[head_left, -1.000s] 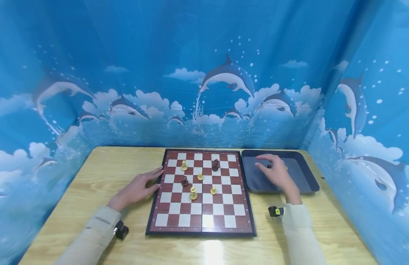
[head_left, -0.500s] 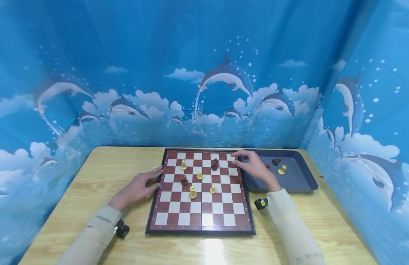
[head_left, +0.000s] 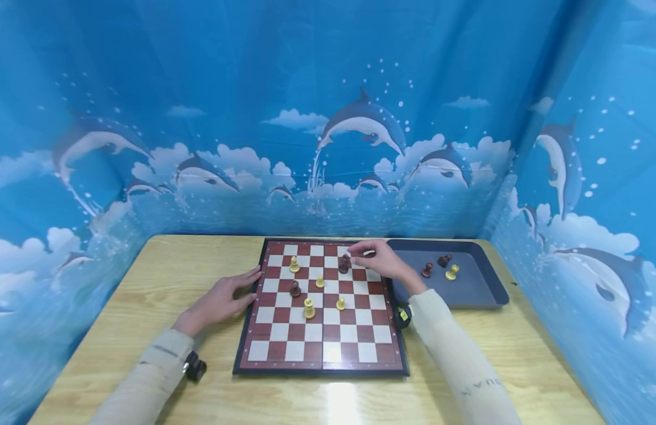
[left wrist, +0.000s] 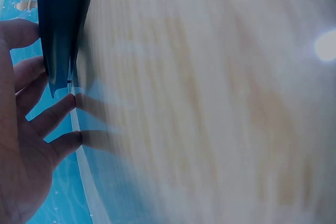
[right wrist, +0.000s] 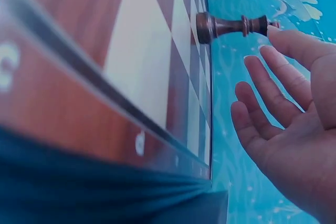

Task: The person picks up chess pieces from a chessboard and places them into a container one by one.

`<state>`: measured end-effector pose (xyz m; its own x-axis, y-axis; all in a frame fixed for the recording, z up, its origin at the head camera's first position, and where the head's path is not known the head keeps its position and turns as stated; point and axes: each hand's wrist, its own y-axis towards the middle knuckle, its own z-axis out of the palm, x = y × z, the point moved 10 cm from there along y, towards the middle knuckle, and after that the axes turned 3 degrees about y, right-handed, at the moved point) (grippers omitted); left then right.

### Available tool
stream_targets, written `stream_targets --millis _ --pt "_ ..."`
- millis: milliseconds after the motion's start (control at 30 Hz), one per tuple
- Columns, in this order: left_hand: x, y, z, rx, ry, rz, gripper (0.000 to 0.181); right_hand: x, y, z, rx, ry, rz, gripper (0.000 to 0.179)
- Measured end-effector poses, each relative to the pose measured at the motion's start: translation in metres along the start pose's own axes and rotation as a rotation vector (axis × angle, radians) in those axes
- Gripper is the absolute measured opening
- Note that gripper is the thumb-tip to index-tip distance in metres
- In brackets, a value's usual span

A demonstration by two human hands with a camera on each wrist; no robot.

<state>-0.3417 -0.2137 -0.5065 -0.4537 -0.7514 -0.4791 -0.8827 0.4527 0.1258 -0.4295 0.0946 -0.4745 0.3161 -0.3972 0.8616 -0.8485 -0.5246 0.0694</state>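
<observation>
On the far right part of the chessboard (head_left: 368, 336) stands a tall dark brown chess piece (head_left: 345, 265), upright, possibly a king or queen. My right hand (head_left: 382, 260) reaches in from the right, thumb and fingers apart beside its top. In the right wrist view the thumb overlaps the top of the dark piece (right wrist: 231, 27), while the other fingers are spread clear of it. My left hand (head_left: 221, 301) rests with its fingertips against the board's left edge. The left wrist view shows these fingers (left wrist: 55, 116) along the dark board edge (left wrist: 62, 30).
Light pieces (head_left: 309, 309) and a smaller dark piece (head_left: 295, 288) stand on other squares. Right of the board, a grey tray (head_left: 482, 298) holds two dark pieces (head_left: 427, 270) and a light piece (head_left: 452, 272). A dolphin-print curtain (head_left: 253, 118) surrounds the wooden table (head_left: 200, 260).
My right hand has moved left from over the tray to the tall dark piece, uncovering the pieces in the tray. The left hand and the pieces on the board have stayed put.
</observation>
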Motion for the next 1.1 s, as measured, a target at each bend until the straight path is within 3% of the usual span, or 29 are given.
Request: stream_targets --millis 400,1100 --pt "-0.003 0.0 -0.001 -0.009 0.002 0.015 0.058 -0.006 0.009 0.013 0.027 -0.003 0.063 0.03" --pt "-0.002 -0.001 -0.001 -0.002 -0.008 0.004 0.056 0.005 0.008 0.019 0.04 -0.043 0.016 0.023"
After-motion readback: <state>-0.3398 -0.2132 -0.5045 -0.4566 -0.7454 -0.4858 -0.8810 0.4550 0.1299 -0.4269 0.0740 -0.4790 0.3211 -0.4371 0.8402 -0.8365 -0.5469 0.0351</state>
